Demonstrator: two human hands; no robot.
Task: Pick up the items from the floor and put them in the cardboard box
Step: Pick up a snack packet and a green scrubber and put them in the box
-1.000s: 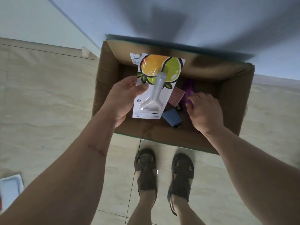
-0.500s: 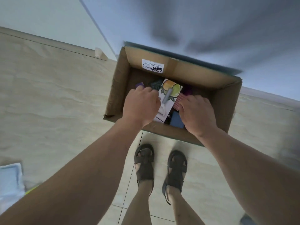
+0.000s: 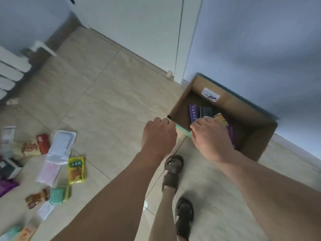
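Both hands hang in front of the person, empty, at the near edge of the cardboard box (image 3: 250,150). Left hand (image 3: 159,134) hovers over the floor (image 3: 107,108) just left of the box's near left corner, its fingers loosely curled with nothing in them. Right hand (image 3: 211,136) is over the box's near rim, back toward the camera and fingers bent downward; it appears to hold nothing, though its fingertips are hidden from this angle.

The box stands open on the floor at the right, against a pale wall (image 3: 251,49), with a white label (image 3: 210,94) on its far inner wall. Inside it lie a purple packet (image 3: 193,113), a dark packet (image 3: 206,112) beside it, and a card with an orange fruit picture (image 3: 220,118) partly hidden by the right hand.

Well apart, on the floor at the left, more items wait: a long white pouch (image 3: 60,148), a yellow-green snack packet (image 3: 76,170), a red and cream packet (image 3: 33,146), a teal packet (image 3: 58,195) and a small brown packet (image 3: 37,198). Motion blur softens that side.

Two sandalled feet (image 3: 173,173) stand near the box.
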